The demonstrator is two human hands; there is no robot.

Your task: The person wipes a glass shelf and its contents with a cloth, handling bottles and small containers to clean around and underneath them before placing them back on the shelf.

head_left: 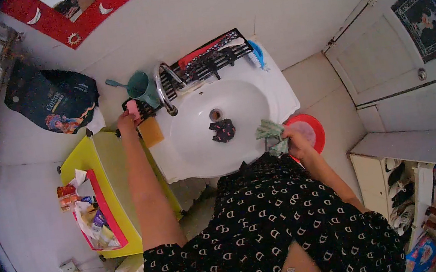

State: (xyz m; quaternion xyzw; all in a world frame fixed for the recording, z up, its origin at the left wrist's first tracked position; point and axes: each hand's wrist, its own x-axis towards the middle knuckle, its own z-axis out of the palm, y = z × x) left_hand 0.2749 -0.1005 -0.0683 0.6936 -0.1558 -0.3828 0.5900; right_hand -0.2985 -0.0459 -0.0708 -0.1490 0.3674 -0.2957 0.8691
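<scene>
My left hand [127, 121] reaches to the left rim of the white washbasin [263, 146] and closes on a small pink bar [133, 109] beside the black rack [208, 60]. An orange sponge [151, 132] lies just right of that hand. My right hand [297, 142] grips a crumpled green-and-white cloth [271, 131] at the basin's right edge, over a red round bowl [313, 126] on the floor. A dark patterned rag [223, 131] lies inside the basin below the drain [215, 115]. The chrome tap [164, 91] arches over the basin.
A teal mug [141, 86] stands left of the tap; a blue brush [257, 54] lies on the rack's right end. A yellow shelf [107, 172] with a red tray [101, 212] of small packets is on the left. A dark bag [53, 100] hangs on the wall. A white door [383, 53] is at right.
</scene>
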